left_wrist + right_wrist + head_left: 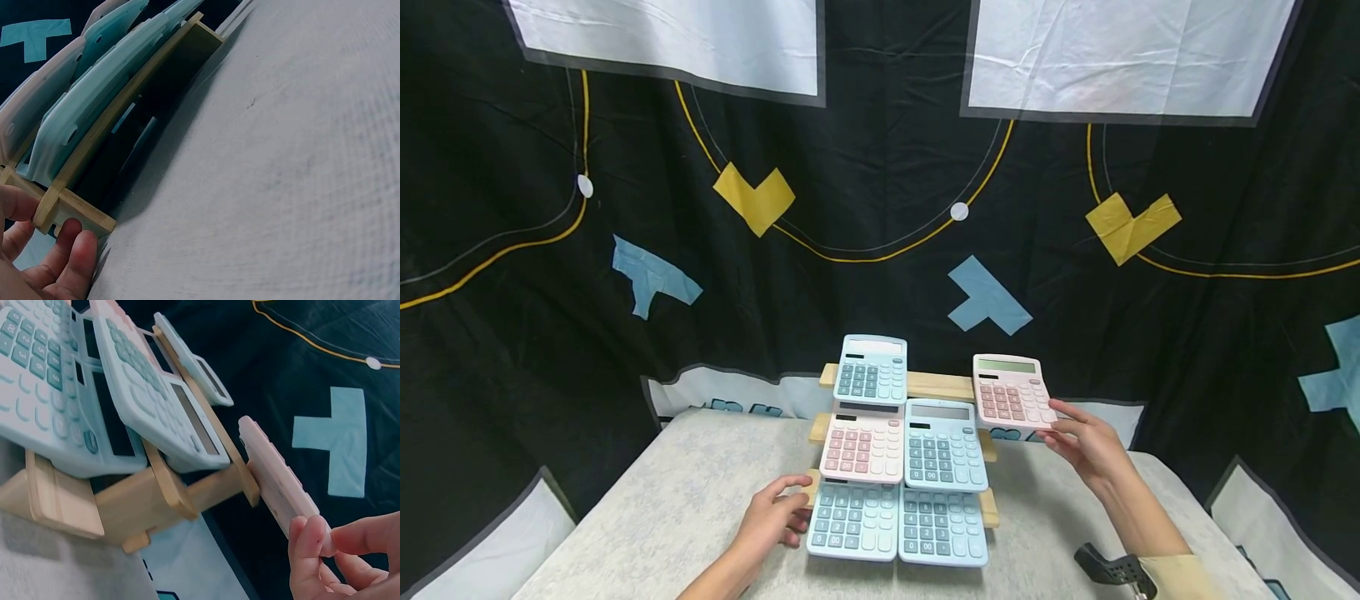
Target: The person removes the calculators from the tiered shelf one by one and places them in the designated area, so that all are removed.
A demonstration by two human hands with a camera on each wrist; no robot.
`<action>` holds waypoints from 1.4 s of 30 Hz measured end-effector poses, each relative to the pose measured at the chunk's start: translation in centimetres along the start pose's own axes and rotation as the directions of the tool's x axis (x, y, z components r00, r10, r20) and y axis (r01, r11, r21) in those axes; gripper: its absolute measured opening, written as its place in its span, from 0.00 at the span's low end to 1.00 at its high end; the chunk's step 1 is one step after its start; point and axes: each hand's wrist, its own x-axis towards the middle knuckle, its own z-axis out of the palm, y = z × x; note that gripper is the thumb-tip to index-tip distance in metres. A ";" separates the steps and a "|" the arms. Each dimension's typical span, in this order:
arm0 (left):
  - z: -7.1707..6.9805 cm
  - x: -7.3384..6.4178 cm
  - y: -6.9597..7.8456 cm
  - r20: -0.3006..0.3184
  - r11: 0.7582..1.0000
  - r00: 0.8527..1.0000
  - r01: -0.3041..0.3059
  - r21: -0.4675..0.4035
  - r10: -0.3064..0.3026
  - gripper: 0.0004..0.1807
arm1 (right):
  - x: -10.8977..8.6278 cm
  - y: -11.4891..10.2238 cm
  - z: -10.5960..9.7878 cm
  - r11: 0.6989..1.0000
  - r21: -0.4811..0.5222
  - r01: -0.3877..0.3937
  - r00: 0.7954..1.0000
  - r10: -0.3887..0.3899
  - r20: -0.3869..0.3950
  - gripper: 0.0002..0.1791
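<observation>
By its lower right corner, my right hand (1092, 450) pinches a pink calculator (1009, 390) between thumb and fingers. In the right wrist view this calculator (275, 472) is tilted, close to the right end of the rack's top rail. My left hand (769, 518) grips the lower left end of the wooden tiered rack (940, 385), its fingertips around the bar end in the left wrist view. On the rack lean a blue calculator (872, 369) at top left, a pink calculator (862, 442) and a blue calculator (945, 444) in the middle, and two blue calculators at the bottom.
The rack stands on a pale mottled tabletop (700, 475). Behind it hangs a black cloth (865, 308) with blue and yellow tape pieces and white panels. A black watch-like strap (1108, 567) is on the right wrist.
</observation>
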 end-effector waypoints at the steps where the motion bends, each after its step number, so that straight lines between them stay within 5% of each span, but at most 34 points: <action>1: 0.0 0.0 0.0 0.001 1.000 1.000 0.000 0.000 0.000 0.24 | -0.1 -0.1 -0.3 1.000 0.006 -0.002 1.000 0.002 0.000 0.33; 11: 0.0 -0.1 0.1 0.000 1.000 1.000 -0.006 0.003 0.006 0.23 | -0.7 -0.5 -2.9 0.998 0.056 -0.011 1.000 0.010 0.015 0.34; 18: 0.0 -0.2 0.1 -0.003 1.000 1.000 -0.006 0.010 0.006 0.23 | -1.1 -0.3 -4.7 0.996 0.087 -0.012 1.000 0.011 0.004 0.25; 26: 0.0 -0.2 0.1 -0.008 1.000 1.000 -0.005 0.006 0.005 0.23 | -0.8 0.1 -6.4 0.999 0.041 -0.033 0.999 0.034 -0.020 0.37; 35: 0.1 -0.1 0.1 -0.006 1.000 1.000 -0.011 0.015 0.011 0.23 | -0.6 1.3 -8.7 0.996 0.072 -0.053 0.998 0.055 -0.035 0.26; 42: 0.2 -0.2 0.1 -0.008 1.000 1.000 0.000 0.009 0.000 0.23 | -0.2 2.1 -9.9 0.995 0.056 -0.082 0.995 0.084 -0.047 0.33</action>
